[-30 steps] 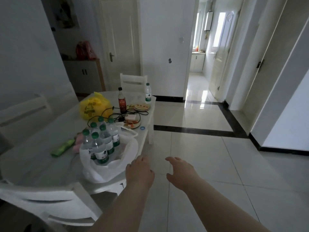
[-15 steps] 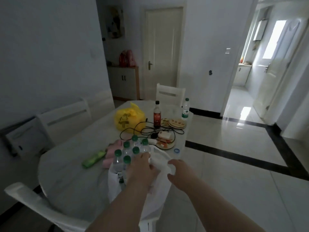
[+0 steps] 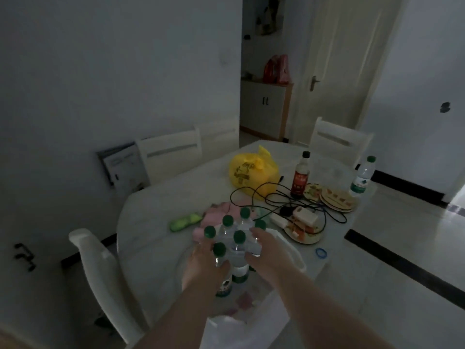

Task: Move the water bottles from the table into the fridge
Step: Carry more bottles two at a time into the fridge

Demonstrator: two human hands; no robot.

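Observation:
Several clear water bottles (image 3: 238, 244) with green caps stand bunched in an open white plastic bag (image 3: 295, 251) on the near end of the white table (image 3: 156, 222). My left hand (image 3: 202, 264) grips the left side of the bunch, thumb curled round the nearest bottle. On the right side, my right hand (image 3: 268, 254) has its fingers wrapped round a bottle there. A single water bottle (image 3: 361, 178) stands apart at the table's far right edge. The fridge is not in view.
On the table lie a yellow bag (image 3: 251, 172), a dark sauce bottle (image 3: 300, 178), plates (image 3: 338, 199), black cables (image 3: 274, 200), a pink cloth (image 3: 219, 210) and a green item (image 3: 185, 221). White chairs (image 3: 100, 268) ring the table. Tiled floor lies to the right.
The view has swung left and closer over the table. Both hands moved from the bag's rim onto the bunch of bottles and now hold it from both sides.

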